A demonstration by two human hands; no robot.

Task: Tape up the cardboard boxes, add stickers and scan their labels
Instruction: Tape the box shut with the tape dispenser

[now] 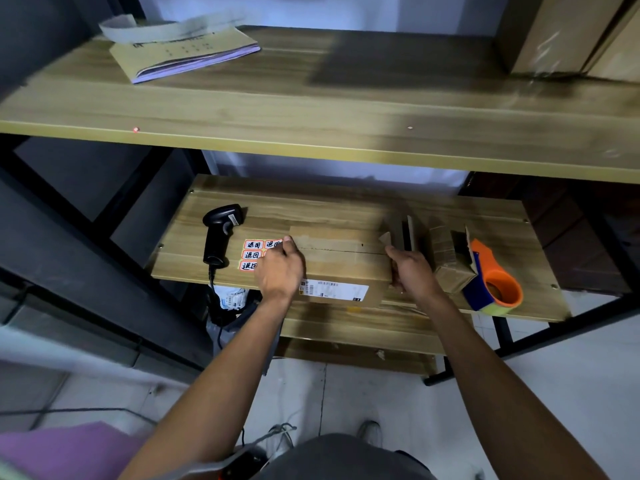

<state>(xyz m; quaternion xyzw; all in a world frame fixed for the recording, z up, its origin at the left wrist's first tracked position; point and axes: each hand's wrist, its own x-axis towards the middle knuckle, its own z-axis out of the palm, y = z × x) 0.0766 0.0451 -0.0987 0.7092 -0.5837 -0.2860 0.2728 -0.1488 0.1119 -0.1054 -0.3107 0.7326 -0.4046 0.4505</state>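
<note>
The cardboard box (pixel 343 263) lies flat on the lower shelf (pixel 346 206), long side running left to right, with its near edge overhanging the shelf's near lip. Its white label (pixel 334 289) faces you on the near side.

Your left grip (pixel 280 271) sits at the box's far left corner, fingers curled where the box meets the sticker sheet (pixel 254 254). You cannot tell from here whether it pinches a sticker or only touches the cardboard. Your right grip (pixel 412 271) holds the box's right end, thumb along the top edge and the fingers wrapped down the side, out of sight.

Judge the box as light for its size and fairly stiff at the corners and edges. The top panel, with a seam running its length, will likely give if you press in the middle. Take it by the two short ends, as your right grip does now, and keep your fingers off the label, which needs to lie flat to scan. Plain cardboard offers good friction, but any taped strip will be slicker.

The stickers are thin and floppy. Peel one from a corner and lay it down from one edge.

The scanner (pixel 219 233) lies to the left of the sheet. The tape dispenser (pixel 495 282) rests at the right, beside a small box (pixel 452 268).
</note>
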